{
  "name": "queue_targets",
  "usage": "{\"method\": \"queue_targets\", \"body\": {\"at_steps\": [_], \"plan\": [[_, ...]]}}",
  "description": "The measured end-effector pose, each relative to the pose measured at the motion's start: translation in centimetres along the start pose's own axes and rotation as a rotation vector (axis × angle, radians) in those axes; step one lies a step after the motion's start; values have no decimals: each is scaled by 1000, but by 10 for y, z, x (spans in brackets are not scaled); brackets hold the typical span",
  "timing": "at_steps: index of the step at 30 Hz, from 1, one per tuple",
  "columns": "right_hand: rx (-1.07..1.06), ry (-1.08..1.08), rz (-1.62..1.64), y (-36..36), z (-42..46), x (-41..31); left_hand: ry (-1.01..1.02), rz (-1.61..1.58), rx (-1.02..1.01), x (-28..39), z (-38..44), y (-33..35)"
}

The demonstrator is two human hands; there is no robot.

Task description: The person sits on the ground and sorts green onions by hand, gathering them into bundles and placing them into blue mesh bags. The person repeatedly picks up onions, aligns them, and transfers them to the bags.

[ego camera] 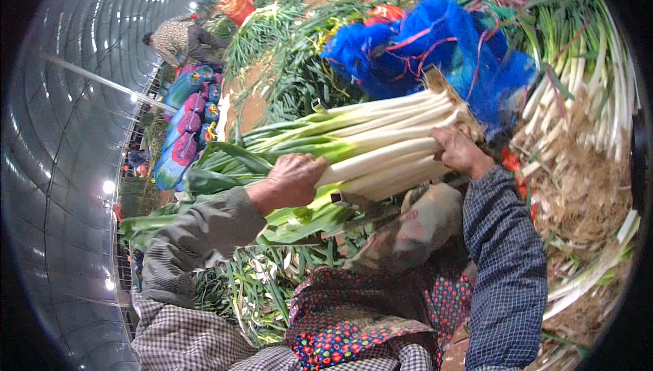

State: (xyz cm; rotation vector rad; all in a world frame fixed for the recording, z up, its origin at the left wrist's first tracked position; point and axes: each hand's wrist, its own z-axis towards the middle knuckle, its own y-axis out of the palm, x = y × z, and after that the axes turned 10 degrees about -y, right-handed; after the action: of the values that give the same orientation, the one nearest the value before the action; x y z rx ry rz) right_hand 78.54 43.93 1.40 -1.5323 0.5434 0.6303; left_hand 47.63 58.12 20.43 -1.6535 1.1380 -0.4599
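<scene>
A thick layer of long green onions [387, 136] lies crosswise in front of me, white stalks and roots to the right, green leaves to the left. My left hand [293, 179] is closed around an onion where white turns to green. At the root end, my right hand [459, 150] grips the white stalks, its fingers partly hidden. Dark square metal tube ends [336, 197] show at the bundle's near and far edges, so it seems to rest on a frame. Beneath my right forearm is my covered knee [433, 213].
Blue netting [423, 49] with pink ties heaps just beyond the bundle. Untied onions with roots [576, 85] pile at right. Net-wrapped bundles [186, 121] are stacked at left, near a bending person [176, 42]. Trimmed leaves [260, 289] litter the ground by my apron [352, 340].
</scene>
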Motion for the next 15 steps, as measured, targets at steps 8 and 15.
{"method": "queue_targets", "body": {"at_steps": [8,15], "plan": [[7,12,-89,-5,-12,-17,-42,-191,-201,19,-7,3],[-14,26,-130,6,0,-4,-41,-237,-245,-5,1,13]]}}
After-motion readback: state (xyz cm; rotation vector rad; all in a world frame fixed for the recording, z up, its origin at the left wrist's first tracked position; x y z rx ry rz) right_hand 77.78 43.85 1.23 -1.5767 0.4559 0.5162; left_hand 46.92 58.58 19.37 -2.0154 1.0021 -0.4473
